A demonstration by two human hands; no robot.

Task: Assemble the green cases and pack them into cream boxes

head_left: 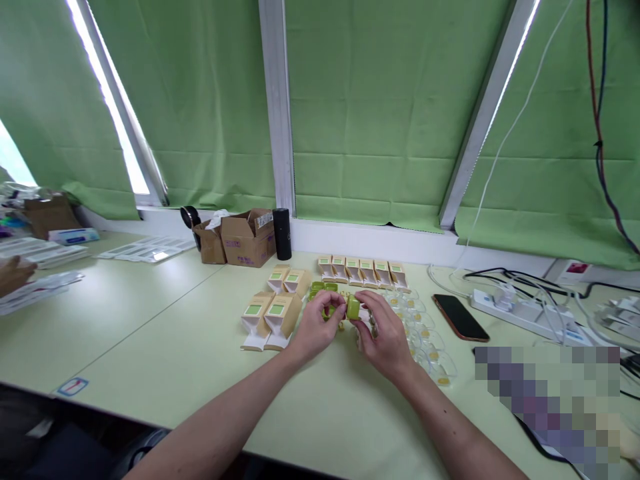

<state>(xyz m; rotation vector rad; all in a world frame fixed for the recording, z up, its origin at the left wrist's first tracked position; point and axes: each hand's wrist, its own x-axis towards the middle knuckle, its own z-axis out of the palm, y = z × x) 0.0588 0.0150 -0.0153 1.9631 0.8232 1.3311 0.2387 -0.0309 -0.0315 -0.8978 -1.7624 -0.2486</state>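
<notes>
My right hand (383, 327) grips a small, shiny green case (353, 307) between thumb and fingers, just above the table. My left hand (320, 325) is closed in a pinch, its fingertips right beside the case's left side; what they hold is hidden. Behind the left hand lie several more green cases (324, 287), partly covered. Rows of clear plastic shells (433, 343) with yellow bits in them lie to the right of my right hand. On the left stand several open tan cartons (283, 313) with green labels, white flaps folded out.
A row of similar cartons (367, 270) stands at the back. Farther left are a cardboard box (247, 239) and a black bottle (282, 235). A phone (460, 317) and a cabled power strip (530, 319) lie right. Another person's hand (15, 275) shows far left.
</notes>
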